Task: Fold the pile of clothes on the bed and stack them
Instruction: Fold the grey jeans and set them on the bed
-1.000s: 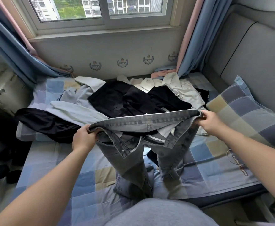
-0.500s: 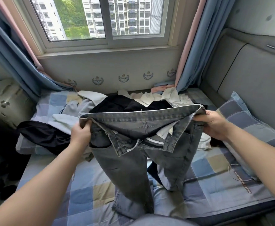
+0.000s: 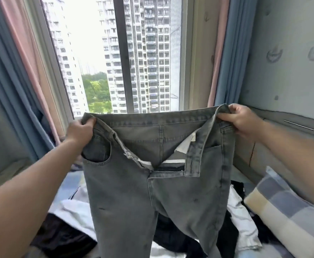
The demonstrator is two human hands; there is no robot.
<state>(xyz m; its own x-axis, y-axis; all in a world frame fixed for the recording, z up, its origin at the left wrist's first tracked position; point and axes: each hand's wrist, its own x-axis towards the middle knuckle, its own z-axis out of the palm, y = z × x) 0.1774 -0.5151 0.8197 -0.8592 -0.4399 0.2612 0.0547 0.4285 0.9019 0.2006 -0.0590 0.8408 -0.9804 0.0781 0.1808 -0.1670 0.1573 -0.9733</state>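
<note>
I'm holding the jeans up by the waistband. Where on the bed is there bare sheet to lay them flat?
Little shows. One bare patch of checked sheet lies between the left forearm and the jeans, above a white garment. Between the jeans and the pillow, black and white clothes crowd it. The jeans hide the rest.

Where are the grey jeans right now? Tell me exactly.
In the head view the grey jeans hang at centre, before the window, left hand and right hand gripping the waistband's two ends, above the clothes pile.
</note>
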